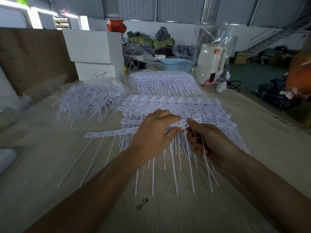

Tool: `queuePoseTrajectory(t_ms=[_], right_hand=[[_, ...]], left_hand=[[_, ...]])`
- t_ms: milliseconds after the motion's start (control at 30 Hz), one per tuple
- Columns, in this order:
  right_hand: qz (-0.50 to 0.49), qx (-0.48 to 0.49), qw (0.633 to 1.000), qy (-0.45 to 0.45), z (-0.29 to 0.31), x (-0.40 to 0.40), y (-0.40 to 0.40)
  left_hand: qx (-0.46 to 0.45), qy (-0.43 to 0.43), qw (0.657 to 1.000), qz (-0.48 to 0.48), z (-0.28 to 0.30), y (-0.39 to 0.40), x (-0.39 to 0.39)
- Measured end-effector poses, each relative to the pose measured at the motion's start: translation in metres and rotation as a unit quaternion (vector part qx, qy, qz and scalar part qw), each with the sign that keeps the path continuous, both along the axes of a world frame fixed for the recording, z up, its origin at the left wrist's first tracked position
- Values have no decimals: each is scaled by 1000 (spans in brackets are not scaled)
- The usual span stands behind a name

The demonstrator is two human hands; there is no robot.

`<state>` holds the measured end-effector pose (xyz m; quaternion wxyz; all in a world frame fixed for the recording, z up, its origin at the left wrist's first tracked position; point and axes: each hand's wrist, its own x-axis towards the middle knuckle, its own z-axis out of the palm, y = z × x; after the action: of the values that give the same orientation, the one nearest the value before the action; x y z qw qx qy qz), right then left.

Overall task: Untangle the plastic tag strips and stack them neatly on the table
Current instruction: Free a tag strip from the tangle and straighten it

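A white plastic tag strip [107, 133] with long thin tails runs across the table's middle, its left end lying flat. My left hand [152, 133] pinches its head row near the centre. My right hand [207, 138] grips the same strip's right end, thumb on the heads and fingers curled round the tails. Under both hands lies a neat stack of strips [176, 105]. A second neat stack [165, 83] sits farther back. A tangled pile of strips [90, 100] rests on clear plastic at the left.
The wooden table [50, 165] carries white boxes [94, 52] at the back left, a blue basket [176, 64] and a white kettle in a clear bag [210, 63] at the back. The table's right edge drops to a floor with dark bundles [276, 96].
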<state>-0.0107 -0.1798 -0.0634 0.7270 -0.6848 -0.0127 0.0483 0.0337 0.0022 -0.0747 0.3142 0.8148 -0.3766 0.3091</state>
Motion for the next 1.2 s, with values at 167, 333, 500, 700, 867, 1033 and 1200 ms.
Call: queuePoseTrajectory(t_ms=[167,333,500,700,867,1033,1200], right_hand=[[-2,-13,1000,2,-1,-1,1],[22,13,999,39,1,-2,-1],[5,-15,1000,13,-1,0,-3],[-28,-83,993,-80,-2,1,-1],[-29,-128,984,-125,-3,0,0],[-56,-84,983,-151,-3,2,-7],[-28,-67,990,-121,-5,3,-8]], left_hand=[[4,-8,1000,0,1,-3,-6],[-5,-8,1000,10,2,-1,-3],[19,-20,1000,-3,3,-2,-6],[59,-55,997,0,5,-3,-9],[40,-1,999,-14,2,-4,-8],[-42,36,998,-15,7,7,6],[-40,49,998,-1,2,9,6]])
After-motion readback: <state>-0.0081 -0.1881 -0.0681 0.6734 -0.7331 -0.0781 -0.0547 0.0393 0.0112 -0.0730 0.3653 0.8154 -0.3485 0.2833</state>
